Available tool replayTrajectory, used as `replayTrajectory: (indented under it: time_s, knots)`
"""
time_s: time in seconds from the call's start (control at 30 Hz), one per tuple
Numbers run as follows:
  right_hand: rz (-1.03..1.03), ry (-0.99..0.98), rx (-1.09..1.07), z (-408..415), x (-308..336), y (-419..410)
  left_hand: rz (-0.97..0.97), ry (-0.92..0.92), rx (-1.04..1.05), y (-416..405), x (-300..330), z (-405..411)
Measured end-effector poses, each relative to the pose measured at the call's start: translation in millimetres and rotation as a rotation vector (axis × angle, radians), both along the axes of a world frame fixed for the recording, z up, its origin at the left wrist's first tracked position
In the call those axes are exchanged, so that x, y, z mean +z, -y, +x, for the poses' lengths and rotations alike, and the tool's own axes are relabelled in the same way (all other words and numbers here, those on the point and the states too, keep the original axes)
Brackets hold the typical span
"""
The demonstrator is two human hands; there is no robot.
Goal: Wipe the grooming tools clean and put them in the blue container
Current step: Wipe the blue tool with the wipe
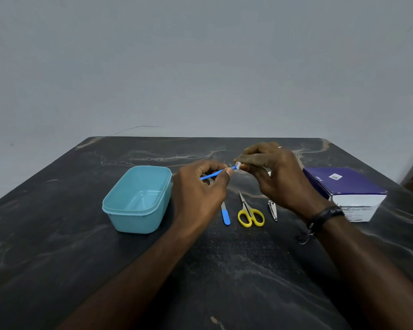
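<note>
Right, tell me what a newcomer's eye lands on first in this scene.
Both hands meet above the middle of the dark marbled table: the left hand pinches a thin blue tool while the right hand presses a small white wipe on its tip. The open, empty blue container stands left of them. The yellow-handled scissors lie just below the hands, and a purple box sits at the right.

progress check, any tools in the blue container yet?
None: the blue container is empty. In hand: left hand holds a blue-handled tool while right hand wipes its tip. Left: nail file, yellow scissors, nail clipper on the table.
</note>
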State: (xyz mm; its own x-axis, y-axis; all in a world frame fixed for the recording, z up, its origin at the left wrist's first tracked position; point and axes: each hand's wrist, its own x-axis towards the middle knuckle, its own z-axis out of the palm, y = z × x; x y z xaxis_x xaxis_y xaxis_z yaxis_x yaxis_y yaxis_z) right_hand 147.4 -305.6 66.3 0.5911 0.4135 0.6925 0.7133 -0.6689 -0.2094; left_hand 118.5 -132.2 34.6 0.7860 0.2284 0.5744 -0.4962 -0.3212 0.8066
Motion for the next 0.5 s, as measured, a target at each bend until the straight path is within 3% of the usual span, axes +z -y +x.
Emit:
replayTrajectory:
  time_s: [0.27, 0.5]
  knots:
    - [0.009, -0.09, 0.089, -1, 0, -2, 0.029, -0.006, -0.035, 2, 1, -2]
    - [0.018, -0.226, 0.09, 5, -1, 8, -0.098, -0.061, -0.057, 1, 4, -2]
